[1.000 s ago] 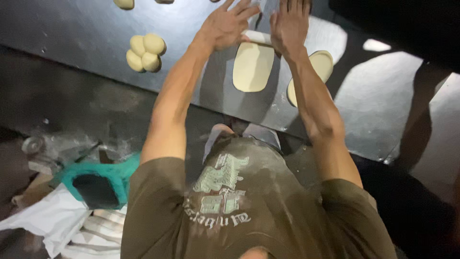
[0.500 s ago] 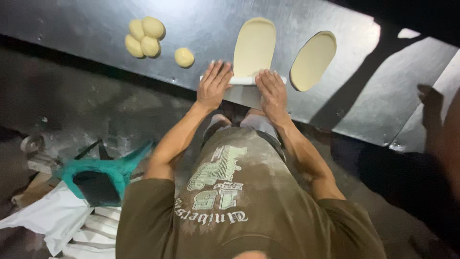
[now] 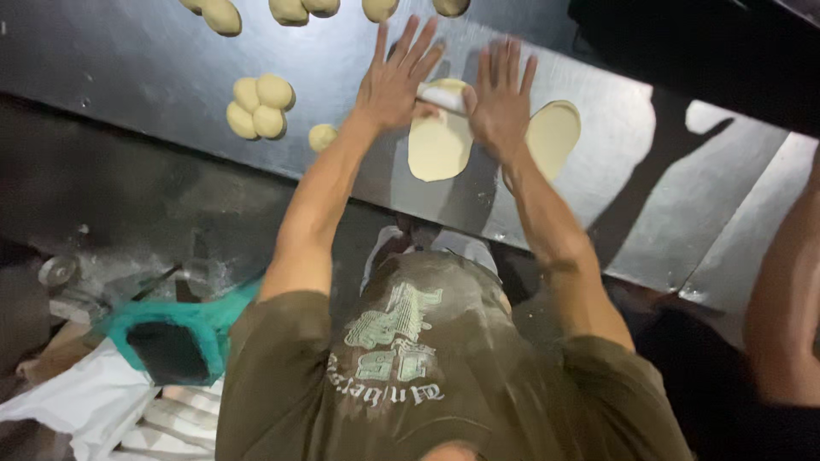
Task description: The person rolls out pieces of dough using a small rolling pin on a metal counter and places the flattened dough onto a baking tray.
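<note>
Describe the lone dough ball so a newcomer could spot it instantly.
Start at the dark metal worktable that runs across the top of the view. Left of the person's left hand sits a cluster of three dough balls. The lone dough ball lies just right of that cluster, smaller and touching nothing.

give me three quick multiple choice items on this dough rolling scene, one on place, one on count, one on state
1. Where does the second flattened oval lie, relative to the right hand?
A. to the hand's right
B. on the floor
C. on the green stool

2. How many dough balls form the cluster left of the left hand?
A. one
B. four
C. nine

3. How are the hands set on the rolling pin?
A. fists clenched
B. flat, fingers spread
C. lifted clear

Answers: 1 A, the oval sits on the dark table just right of that hand. 2 B, four balls touch together. 3 B, both palms press the pin over the dough sheet.
</note>
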